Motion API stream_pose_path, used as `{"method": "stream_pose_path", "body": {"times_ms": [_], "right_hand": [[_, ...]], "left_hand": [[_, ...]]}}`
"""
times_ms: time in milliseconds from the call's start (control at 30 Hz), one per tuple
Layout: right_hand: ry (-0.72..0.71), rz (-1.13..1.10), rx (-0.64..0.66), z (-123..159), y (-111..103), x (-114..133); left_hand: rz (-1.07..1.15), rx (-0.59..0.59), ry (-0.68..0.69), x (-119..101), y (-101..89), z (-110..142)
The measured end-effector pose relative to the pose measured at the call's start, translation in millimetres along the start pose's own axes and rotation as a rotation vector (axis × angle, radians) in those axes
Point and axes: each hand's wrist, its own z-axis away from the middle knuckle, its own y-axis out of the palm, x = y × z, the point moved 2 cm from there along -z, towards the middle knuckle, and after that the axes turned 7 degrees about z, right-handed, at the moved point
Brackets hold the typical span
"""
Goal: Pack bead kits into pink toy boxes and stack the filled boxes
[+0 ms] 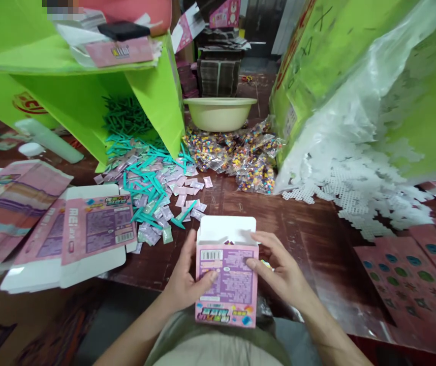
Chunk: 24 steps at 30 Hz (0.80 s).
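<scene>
A small pink and purple cardboard box (226, 284) stands in front of my body, its printed back facing me. Its white top flap (227, 227) is up, and a bit of something dark shows in the opening. My left hand (189, 279) grips the left side, thumb on the printed face. On the right side my right hand (279, 267) holds the box, with its thumb on the front and a finger at the top edge by the flap. Beyond the box lie teal plastic tools (151, 188) and small pink and lilac packets (182, 190).
Flattened pink boxes (96, 229) lie at the left. Bags of multicoloured beads (237, 157) sit below a cream basin (220, 113). White perforated plates (366, 188) spill out at the right, near pink printed sheets (404, 279). Green boxes (153, 96) rise on both sides.
</scene>
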Motion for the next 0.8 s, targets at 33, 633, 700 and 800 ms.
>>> {"method": "stream_pose_path", "body": {"times_ms": [33,633,700,800], "right_hand": [[0.021,-0.022,0.042,6.7,2.5,-5.3],[0.119,-0.187,0.012,16.9,24.7,-5.8],[0.174,-0.203,-0.030,15.4,29.4,-4.8],[0.227,-0.205,-0.052,13.5,36.4,-8.1]], "left_hand": [[-0.034,0.085,-0.020,0.0,-2.7,2.9],[0.040,0.009,-0.180,-12.0,-3.2,-5.0],[0.013,-0.009,-0.207,-19.2,-0.5,-9.8],[-0.018,-0.008,-0.201,-22.0,1.1,-17.1]]}}
